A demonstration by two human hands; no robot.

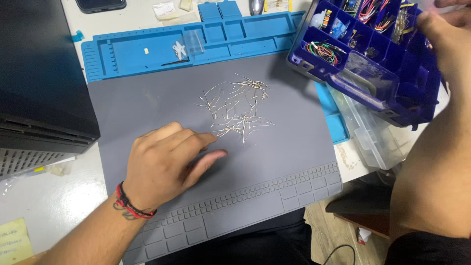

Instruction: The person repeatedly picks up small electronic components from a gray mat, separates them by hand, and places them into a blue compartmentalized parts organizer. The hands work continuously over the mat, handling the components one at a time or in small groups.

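The left hand point(164, 164) rests loosely curled and empty on the grey mat point(289, 157), fingertips just beside the scattered thin wire-legged components point(238, 108), while the right hand point(449, 41) touches the tilted blue compartment box point(392, 83), its grip unclear, above a clear plastic box point(373, 137).

Left hand point(164, 164) flat on grey mat point(294, 147), fingertips beside scattered resistors point(238, 105); right hand point(449, 37) on blue organizer box point(373, 59).
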